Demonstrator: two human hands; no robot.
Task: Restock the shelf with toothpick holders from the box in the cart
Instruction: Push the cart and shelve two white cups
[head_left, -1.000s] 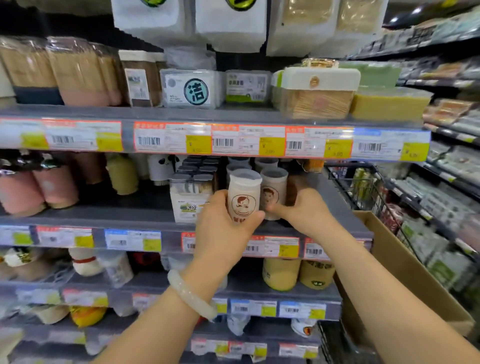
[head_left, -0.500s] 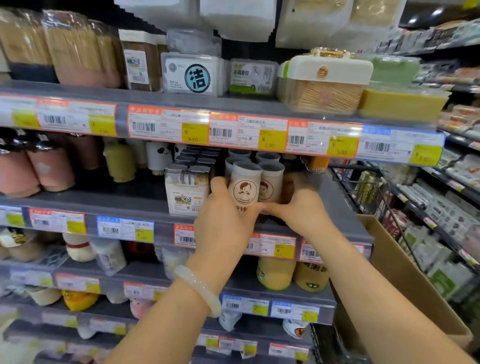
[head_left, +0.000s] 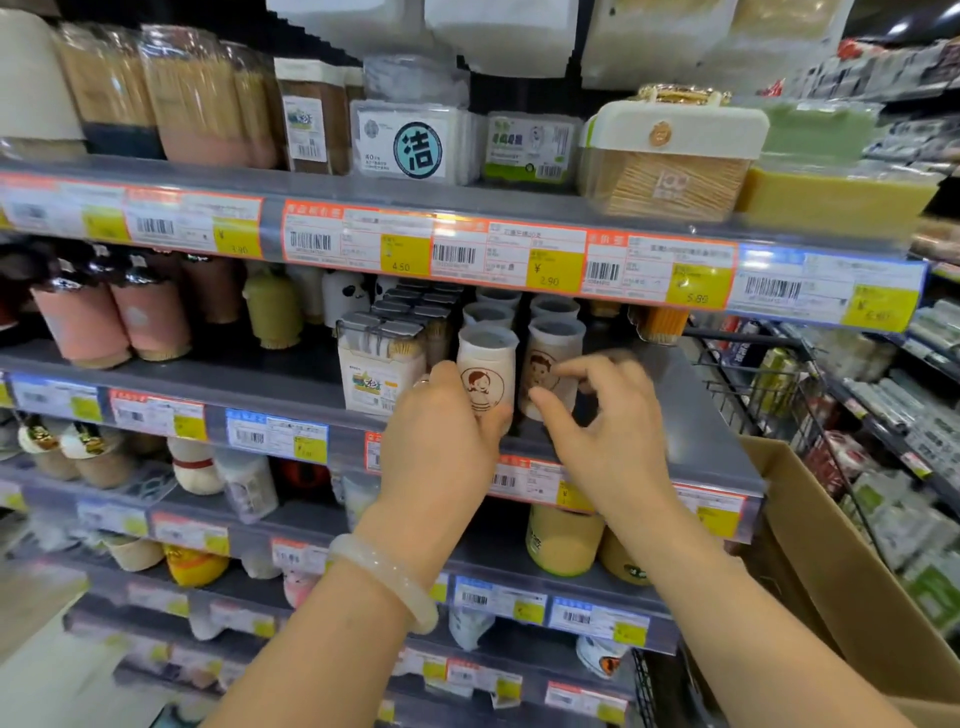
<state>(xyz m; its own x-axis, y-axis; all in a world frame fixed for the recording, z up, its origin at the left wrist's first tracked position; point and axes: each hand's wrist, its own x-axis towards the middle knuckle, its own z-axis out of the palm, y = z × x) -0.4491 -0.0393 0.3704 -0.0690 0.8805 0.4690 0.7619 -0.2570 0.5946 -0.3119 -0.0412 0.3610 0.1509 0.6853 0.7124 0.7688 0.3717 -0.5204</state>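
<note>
The grey metal shelf (head_left: 691, 415) with a strip of orange and yellow price tags along its front edge is taken as landmark. To its right a brown cardboard box (head_left: 831, 551) is seen, with a black wire cart (head_left: 753, 384) behind the box. On the shelf, well to the left, pink cylindrical holders (head_left: 150, 319) are stood; nearer the middle a white carton of clear-lidded toothpick boxes (head_left: 382, 364) is placed.

Just right of that carton, at the shelf's front edge, a white cylindrical toothpick holder with a moustached-face print (head_left: 485, 374) is stood upright, long axis vertical, open top up, print facing outward. A second white holder with a face print (head_left: 553, 364) is touching or nearly touching its right side, also upright; more white holders (head_left: 493, 312) are ranked behind both.

The left hand (head_left: 441, 441) is raised from below the shelf edge, fingers curled round the lower body of the moustached holder, a pale translucent bangle (head_left: 389, 587) on the wrist. The right hand (head_left: 608, 436) is held before the second holder, blurred, fingers spread and loosely bent, nothing gripped.
</note>
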